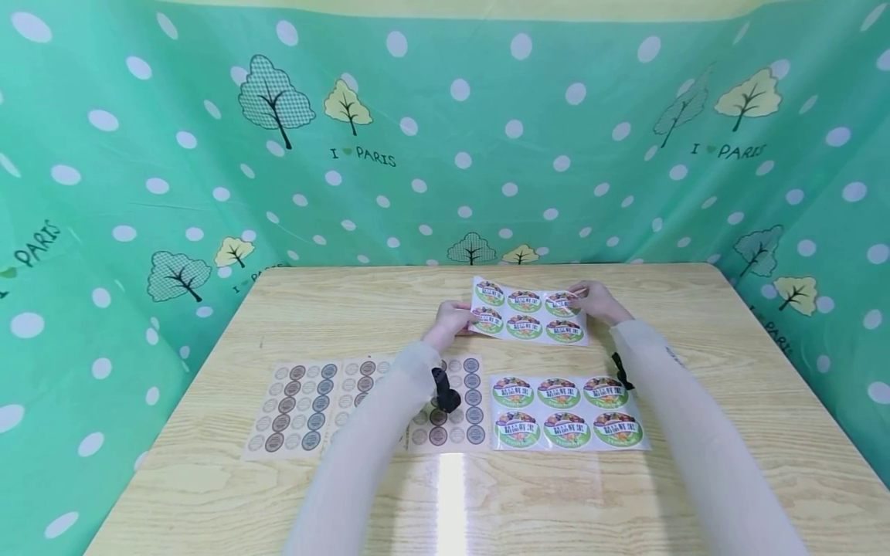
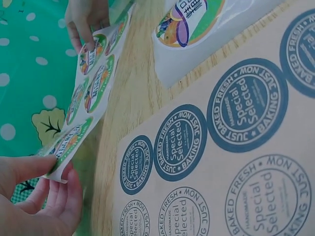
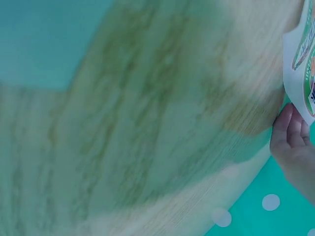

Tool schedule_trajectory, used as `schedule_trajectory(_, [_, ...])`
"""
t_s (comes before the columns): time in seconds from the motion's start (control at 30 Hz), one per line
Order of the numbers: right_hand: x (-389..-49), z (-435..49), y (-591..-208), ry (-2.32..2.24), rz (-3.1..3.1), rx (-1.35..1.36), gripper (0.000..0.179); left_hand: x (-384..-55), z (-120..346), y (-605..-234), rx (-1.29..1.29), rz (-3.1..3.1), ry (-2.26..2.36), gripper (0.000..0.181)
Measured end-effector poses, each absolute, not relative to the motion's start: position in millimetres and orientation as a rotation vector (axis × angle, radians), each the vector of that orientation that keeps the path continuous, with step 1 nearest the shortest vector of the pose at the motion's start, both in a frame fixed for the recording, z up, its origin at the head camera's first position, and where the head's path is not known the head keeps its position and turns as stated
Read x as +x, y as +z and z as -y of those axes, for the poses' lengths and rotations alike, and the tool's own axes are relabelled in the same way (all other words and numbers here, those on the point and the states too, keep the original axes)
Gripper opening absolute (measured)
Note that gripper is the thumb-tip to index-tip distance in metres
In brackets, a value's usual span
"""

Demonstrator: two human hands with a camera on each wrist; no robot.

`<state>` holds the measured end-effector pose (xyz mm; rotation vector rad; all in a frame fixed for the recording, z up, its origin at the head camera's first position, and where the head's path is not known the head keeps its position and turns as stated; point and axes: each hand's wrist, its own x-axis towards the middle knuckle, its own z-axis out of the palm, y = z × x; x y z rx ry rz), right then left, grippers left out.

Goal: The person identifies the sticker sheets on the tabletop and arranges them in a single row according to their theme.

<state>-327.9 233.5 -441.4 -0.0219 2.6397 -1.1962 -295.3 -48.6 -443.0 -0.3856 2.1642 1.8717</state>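
A white sheet of oval fruit stickers [image 1: 524,313] is held up above the table's far half. My left hand [image 1: 450,320] pinches its left edge; in the left wrist view the thumb of that hand [image 2: 39,196] lies on the printed side, fingers behind. At the opposite edge, my right hand [image 1: 598,301] grips the sheet near its upper corner. The right wrist view catches only part of this hand [image 3: 295,147] and a corner of the sheet [image 3: 290,66]. A second fruit sticker sheet [image 1: 566,410] lies flat on the table, nearer to me.
Brown sheets of round labels [image 1: 292,409] lie side by side to the left, marked "Special Selected" on the near labels [image 2: 179,142]. My left sleeve [image 1: 375,448] covers part of them. Behind the wooden table [image 1: 208,494] hangs a green dotted cloth [image 1: 445,116].
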Motion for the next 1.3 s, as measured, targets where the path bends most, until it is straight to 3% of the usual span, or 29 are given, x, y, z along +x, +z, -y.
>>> schedule_trajectory(0.67, [-315.0,-245.2,-419.4,-1.425,-2.498,-0.029,0.050,-284.3,51.3,-438.9,-0.431,-2.008,2.014,0.036])
schedule_trajectory(1.3, [-295.5,-260.8,-406.5,-1.462,-2.409,-0.070,0.049,-259.2,45.9,-427.2,-0.369,-1.996,2.057,0.037])
